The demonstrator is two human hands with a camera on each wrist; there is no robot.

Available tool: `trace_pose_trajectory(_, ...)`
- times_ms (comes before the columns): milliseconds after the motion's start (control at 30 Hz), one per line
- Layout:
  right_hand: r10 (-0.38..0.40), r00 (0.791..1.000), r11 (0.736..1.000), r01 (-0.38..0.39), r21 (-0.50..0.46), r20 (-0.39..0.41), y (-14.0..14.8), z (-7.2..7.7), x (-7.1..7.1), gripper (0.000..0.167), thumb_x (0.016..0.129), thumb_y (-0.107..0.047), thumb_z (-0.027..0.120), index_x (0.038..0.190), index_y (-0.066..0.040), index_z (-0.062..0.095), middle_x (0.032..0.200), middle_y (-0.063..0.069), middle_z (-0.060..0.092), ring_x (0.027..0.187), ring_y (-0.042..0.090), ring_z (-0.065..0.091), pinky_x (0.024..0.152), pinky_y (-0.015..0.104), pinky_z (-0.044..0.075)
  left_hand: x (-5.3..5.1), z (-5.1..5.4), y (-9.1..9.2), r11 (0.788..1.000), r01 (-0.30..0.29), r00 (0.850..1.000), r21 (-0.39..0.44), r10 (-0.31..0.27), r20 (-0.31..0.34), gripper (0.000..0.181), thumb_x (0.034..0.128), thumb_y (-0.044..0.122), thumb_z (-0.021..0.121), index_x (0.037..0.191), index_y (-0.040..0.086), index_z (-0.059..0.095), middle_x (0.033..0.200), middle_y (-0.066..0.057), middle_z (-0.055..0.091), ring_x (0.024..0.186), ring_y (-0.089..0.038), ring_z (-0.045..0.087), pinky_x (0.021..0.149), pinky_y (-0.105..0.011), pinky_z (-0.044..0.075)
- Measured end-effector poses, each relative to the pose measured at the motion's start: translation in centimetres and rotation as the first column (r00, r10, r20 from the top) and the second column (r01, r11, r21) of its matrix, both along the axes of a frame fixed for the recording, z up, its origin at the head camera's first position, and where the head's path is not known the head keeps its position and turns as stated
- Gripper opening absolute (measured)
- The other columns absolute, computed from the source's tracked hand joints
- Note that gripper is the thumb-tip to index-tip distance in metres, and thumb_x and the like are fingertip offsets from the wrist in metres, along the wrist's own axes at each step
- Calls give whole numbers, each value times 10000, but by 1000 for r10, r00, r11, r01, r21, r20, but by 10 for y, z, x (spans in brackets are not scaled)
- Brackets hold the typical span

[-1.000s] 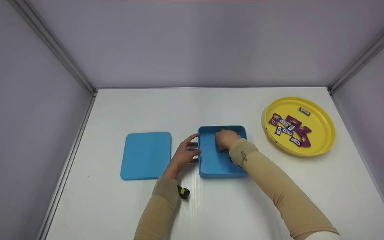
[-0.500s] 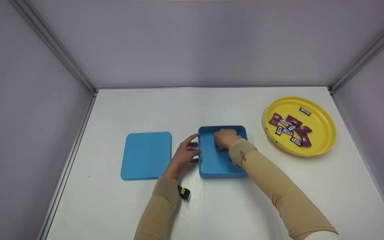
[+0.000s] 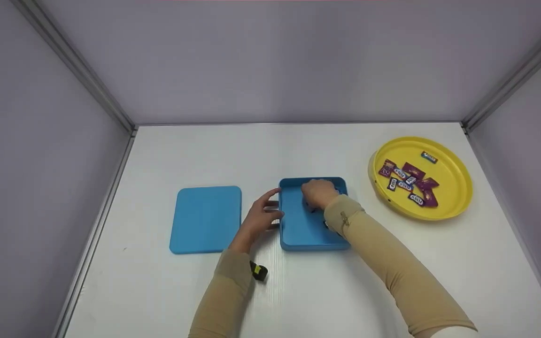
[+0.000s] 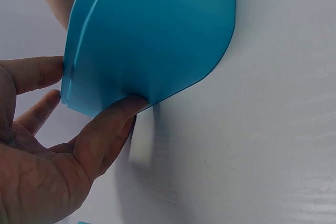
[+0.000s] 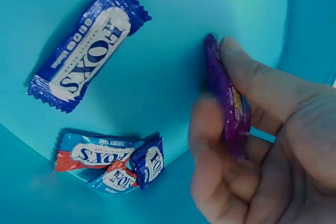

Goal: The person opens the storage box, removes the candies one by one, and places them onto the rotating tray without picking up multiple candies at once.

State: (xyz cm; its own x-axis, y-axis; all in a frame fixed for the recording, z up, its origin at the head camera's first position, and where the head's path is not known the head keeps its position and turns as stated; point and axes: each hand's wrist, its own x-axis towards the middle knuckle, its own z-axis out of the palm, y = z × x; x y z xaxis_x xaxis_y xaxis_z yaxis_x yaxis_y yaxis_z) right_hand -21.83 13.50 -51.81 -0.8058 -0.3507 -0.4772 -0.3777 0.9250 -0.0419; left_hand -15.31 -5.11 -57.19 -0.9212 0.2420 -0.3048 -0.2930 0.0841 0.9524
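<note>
My left hand (image 3: 257, 219) is at the left wall of a blue open box (image 3: 294, 230). In the left wrist view its fairly straight fingers and thumb (image 4: 113, 124) touch the blue wall from outside. Inside the box, my right hand (image 3: 318, 193) pinches a purple-wrapped candy (image 5: 228, 95) between thumb and fingers, clear in the right wrist view. Beside it on the box floor lies a dark blue Fox's candy (image 5: 86, 51). Several more Fox's candies (image 5: 107, 153), in red, light blue and dark blue wrappers, lie clustered along the box's edge. The right hand hides part of the box in the head view.
A flat blue lid (image 3: 207, 219) lies on the white table (image 3: 214, 155) left of the box. To the right stands a round yellow tray (image 3: 449, 197) with several purple and Fox's candies (image 3: 404, 185). Grey walls (image 3: 289, 61) enclose the table.
The right hand stays inside the box and shifts only slightly. The left hand, box, lid and yellow tray look the same as before.
</note>
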Motion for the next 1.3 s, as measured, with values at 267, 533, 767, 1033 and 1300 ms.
trace_pose_trajectory(267, -77, 991, 993, 86, -77, 105, 2, 5, -1, 153, 963, -26, 550, 1079, -2, 648, 870, 142, 607, 734, 254, 548, 642, 359, 449, 0, -1, 0, 1000, 8, 1000, -9, -8, -12, 675, 913, 40, 636, 1508, 260, 406, 1397, -198, 446, 1204, -350, 530, 860, -497, 523)
trace_pose_trajectory(533, -91, 979, 992, 105, -68, 181, 5, 15, 1, 126, 981, -33, 505, 992, -8, 628, 768, 126, 554, 654, 238, 549, 549, 335, 430, 0, 1, 0, 1000, 10, 1000, -24, -11, -12, 679, 914, 41, 638, 1510, 264, 403, 1393, -194, 457, 1202, -348, 537, 851, -501, 526)
trace_pose_trajectory(767, -61, 984, 991, 79, -104, 168, 13, 22, 1, 126, 968, -97, 599, 1017, -14, 680, 864, 112, 637, 739, 235, 585, 677, 373, 504, -1, -1, 0, 1000, 12, 1000, -9, -12, -17, 690, 906, 32, 635, 1515, 251, 397, 1394, -193, 451, 1191, -335, 542, 844, -492, 531)
trace_pose_trajectory(1033, -138, 978, 955, 173, -240, 158, 33, 31, 8, 151, 949, -135, 655, 1037, -23, 705, 900, 91, 668, 743, 224, 612, 664, 371, 534, 0, -3, -1, 1000, 16, 999, -13, -16, -30, 680, 916, 50, 643, 1515, 254, 395, 1407, -195, 444, 1186, -341, 546, 866, -510, 519)
trace_pose_trajectory(1300, -146, 980, 929, 183, -323, 137, 57, 40, 16, 215, 969, -95, 596, 1132, 28, 664, 996, 162, 659, 783, 238, 632, 698, 370, 561, 0, -3, -1, 1000, 25, 999, -10, -25, -20, 703, 924, 27, 633, 1539, 210, 348, 1444, -225, 411, 1252, -373, 484, 891, -544, 497)
